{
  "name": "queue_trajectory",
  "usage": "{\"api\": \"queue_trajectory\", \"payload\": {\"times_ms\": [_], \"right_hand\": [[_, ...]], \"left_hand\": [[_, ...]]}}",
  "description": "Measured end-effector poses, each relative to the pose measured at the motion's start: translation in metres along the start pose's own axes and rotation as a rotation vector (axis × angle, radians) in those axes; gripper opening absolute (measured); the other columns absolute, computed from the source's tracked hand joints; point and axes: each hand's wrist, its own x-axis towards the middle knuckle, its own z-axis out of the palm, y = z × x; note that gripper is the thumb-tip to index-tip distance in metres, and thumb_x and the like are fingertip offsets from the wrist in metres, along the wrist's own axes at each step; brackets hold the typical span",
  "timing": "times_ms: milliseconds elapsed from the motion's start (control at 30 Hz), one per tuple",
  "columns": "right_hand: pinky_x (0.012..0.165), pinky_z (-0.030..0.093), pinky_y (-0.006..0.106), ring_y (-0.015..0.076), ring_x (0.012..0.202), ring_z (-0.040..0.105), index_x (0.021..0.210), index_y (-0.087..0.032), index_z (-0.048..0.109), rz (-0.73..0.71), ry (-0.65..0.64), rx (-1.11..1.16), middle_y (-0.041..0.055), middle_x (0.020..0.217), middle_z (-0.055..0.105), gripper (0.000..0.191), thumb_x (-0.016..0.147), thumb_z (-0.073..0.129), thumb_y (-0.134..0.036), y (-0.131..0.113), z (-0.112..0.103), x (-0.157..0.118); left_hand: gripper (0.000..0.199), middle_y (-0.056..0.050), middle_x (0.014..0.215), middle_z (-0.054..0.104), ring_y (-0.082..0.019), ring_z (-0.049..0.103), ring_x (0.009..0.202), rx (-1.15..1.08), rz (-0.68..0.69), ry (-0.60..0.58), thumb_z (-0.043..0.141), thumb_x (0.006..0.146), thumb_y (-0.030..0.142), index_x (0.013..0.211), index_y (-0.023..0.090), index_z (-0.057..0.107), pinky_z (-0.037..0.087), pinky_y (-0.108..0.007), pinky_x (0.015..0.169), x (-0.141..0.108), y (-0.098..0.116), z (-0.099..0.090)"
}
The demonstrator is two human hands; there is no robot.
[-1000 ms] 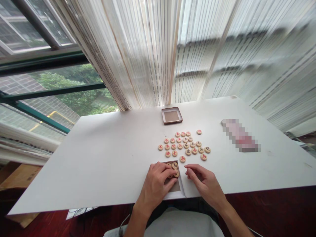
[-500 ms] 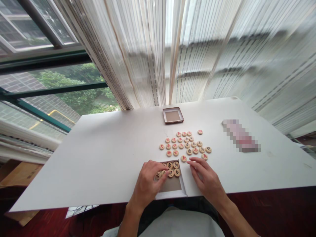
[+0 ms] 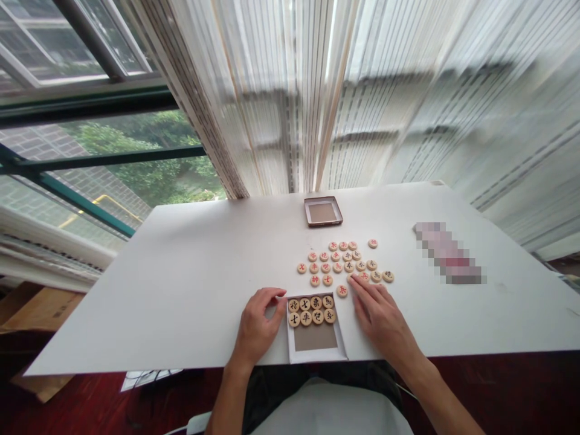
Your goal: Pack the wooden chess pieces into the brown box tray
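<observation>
A box tray (image 3: 316, 342) lies at the table's near edge with two rows of black-marked Chinese chess pieces (image 3: 306, 318) in its far half; its near half shows bare brown bottom. Beside its left wall rests my left hand (image 3: 259, 323), fingers curved, with a gap between thumb and forefinger and nothing held. My right hand (image 3: 379, 311) reaches over the loose pieces on the right, fingers stretched forward. Its fingertips are on or over a piece they largely cover, and the thumb stays apart. A red-marked piece (image 3: 342, 290) sits between that hand and the tray.
Several loose red-marked and black-marked pieces (image 3: 338, 267) lie in uneven rows beyond the tray. An open box lid (image 3: 323, 212) is farther back. A pixelated pinkish object (image 3: 448, 254) lies to the right. The white table (image 3: 194, 290) ends near a window and striped curtains (image 3: 281, 109).
My left hand has drawn back left from over the tray, uncovering its pieces. My right hand has reached a little farther forward among the loose pieces. The view has shifted slightly.
</observation>
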Motion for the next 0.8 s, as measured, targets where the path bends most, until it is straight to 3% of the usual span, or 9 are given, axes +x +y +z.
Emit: {"api": "queue_trajectory", "payload": {"times_ms": [333, 567, 800], "right_hand": [[0.108, 0.045, 0.052, 0.0288, 0.123, 0.058, 0.145, -0.022, 0.049, -0.004, -0.04, -0.01, 0.008, 0.142, 0.059, 0.045, 0.1, 0.048, -0.022, -0.002, -0.009, -0.015], [0.105, 0.049, 0.049, 0.0282, 0.121, 0.059, 0.12, -0.026, 0.065, 0.083, 0.009, 0.131, 0.0086, 0.127, 0.065, 0.024, 0.098, 0.054, -0.026, -0.005, -0.022, -0.033], [0.104, 0.049, 0.048, 0.0284, 0.118, 0.058, 0.124, -0.025, 0.062, 0.091, 0.029, 0.151, 0.0083, 0.122, 0.066, 0.029, 0.096, 0.06, -0.027, 0.002, -0.018, -0.032]], "left_hand": [[0.016, -0.006, 0.097, 0.071, -0.02, 0.067, 0.088, 0.024, 0.023, -0.002, 0.058, 0.096, 0.032, 0.101, 0.022, 0.07, 0.056, -0.036, 0.083, 0.001, -0.002, 0.001], [0.014, -0.005, 0.097, 0.071, -0.02, 0.066, 0.092, 0.034, 0.028, -0.003, 0.059, 0.096, 0.03, 0.099, 0.022, 0.069, 0.054, -0.036, 0.085, 0.0, 0.0, 0.0], [0.014, -0.004, 0.097, 0.071, -0.021, 0.065, 0.093, 0.036, 0.034, -0.019, 0.058, 0.096, 0.031, 0.099, 0.023, 0.068, 0.052, -0.036, 0.086, 0.0, -0.001, 0.0]]}}
